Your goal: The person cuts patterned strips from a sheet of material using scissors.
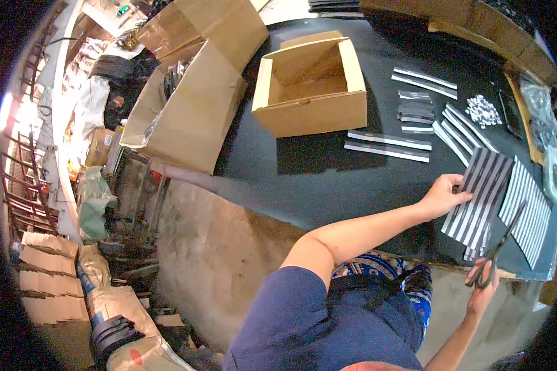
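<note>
My left hand (444,196) pinches the left edge of a dark sheet with grey and white stripes (484,188), thumb on top. The sheet is held at the right end of the black table, its lower edge near the table's front. Lower right, my right hand (484,278) grips a pair of scissors (498,253) by the handles, its blades pointing up and to the right. A second striped sheet (529,207), white and dark, lies under the scissors' tips. Cut strips (461,133) lie just beyond the held sheet.
An open cardboard box (309,114) stands on the black table (260,179). More strips (387,146), a small stack of dark pieces (416,106) and a heap of white bits (483,111) lie right of it. A larger carton (185,111) stands left. A plastic bag (538,114) lies at the far right edge.
</note>
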The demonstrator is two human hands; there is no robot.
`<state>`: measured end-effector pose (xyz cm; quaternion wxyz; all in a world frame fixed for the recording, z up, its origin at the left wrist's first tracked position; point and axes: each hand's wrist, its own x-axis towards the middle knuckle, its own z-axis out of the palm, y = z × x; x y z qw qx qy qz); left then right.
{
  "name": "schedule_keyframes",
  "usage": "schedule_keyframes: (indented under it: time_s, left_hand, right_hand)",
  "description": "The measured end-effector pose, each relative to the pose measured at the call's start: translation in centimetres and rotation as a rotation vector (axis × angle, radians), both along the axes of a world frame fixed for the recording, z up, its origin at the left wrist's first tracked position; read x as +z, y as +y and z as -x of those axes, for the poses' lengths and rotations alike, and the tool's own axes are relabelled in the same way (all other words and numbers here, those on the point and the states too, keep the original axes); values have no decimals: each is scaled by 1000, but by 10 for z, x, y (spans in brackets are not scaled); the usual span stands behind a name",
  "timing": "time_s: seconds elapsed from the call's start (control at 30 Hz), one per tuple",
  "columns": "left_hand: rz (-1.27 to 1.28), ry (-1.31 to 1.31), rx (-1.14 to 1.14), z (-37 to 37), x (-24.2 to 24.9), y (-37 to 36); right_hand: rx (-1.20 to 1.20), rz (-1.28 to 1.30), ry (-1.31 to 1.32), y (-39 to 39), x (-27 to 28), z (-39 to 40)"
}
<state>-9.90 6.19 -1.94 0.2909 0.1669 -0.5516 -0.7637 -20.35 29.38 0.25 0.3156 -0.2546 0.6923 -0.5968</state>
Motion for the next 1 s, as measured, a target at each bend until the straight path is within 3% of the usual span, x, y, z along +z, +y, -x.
schedule_keyframes:
  time_s: [0.13, 0.2, 0.27, 0.33, 0.37, 0.4, 0.43, 0.47, 0.5, 0.73, 1.0]
  left_hand:
    - [134, -92, 170, 3, -2, -5]
    - [-35, -31, 171, 0, 4, -1]
    - [183, -64, 315, 5, -5, -6]
    - [209, -155, 365, -5, 9, -5]
    - [138, -131, 358, -9, 21, -1]
    - [48, -44, 353, -5, 15, -2]
    - [35, -37, 304, -5, 9, -7]
    - [26, -15, 317, -3, 8, -7]
    - [105, 16, 315, -3, 7, -7]
    - [-14, 117, 189, -2, 7, -4]
    - [-2, 93, 119, -2, 16, 3]
  right_hand:
    - [11, 90, 44, 25, -6, -13]
    - [53, -93, 91, 38, -8, -19]
    - [42, -122, 107, 40, -3, -37]
    - [-23, -151, -113, 45, 0, -53]
    - [-51, -166, -42, 51, -8, -63]
    - [102, -264, 61, 40, 12, -65]
    - [19, -171, 41, 62, -30, -63]
    - [183, -376, 98, 43, 10, -64]
    - [153, -351, 35, 39, 14, -70]
    - [161, -288, -191, 31, 17, -75]
    - [177, -252, -179, 22, 9, -60]
